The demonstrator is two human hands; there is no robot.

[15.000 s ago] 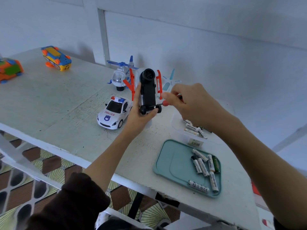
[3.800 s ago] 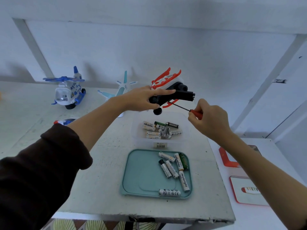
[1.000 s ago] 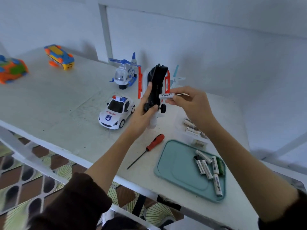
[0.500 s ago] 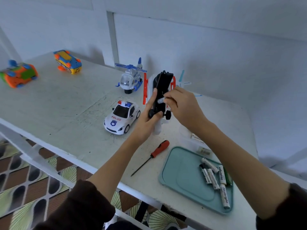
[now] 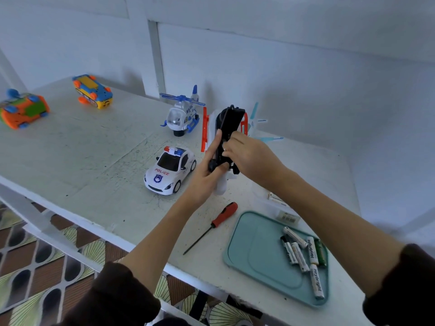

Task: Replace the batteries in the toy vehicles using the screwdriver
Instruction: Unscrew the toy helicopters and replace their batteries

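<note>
**Head view: battery seating on the upturned toy**

We find the toy vehicle (image 5: 229,128) held above the desk (image 5: 94,161), black underside toward us. Our left hand (image 5: 207,175) is wrapped round its lower body. Our right hand (image 5: 249,156) has its fingertips curled against the underside, seemingly pressing a battery in; the cell itself is hidden, so we cannot confirm it. The screwdriver (image 5: 215,223) lies on the desk, untouched, just left of the teal tray (image 5: 256,255) with loose batteries (image 5: 303,252).

In our judgement, polarity should be checked first. We would press squarely until the cell sits flush, brace firmly with the left hand, then refit the cover before taking up the screwdriver.
</note>
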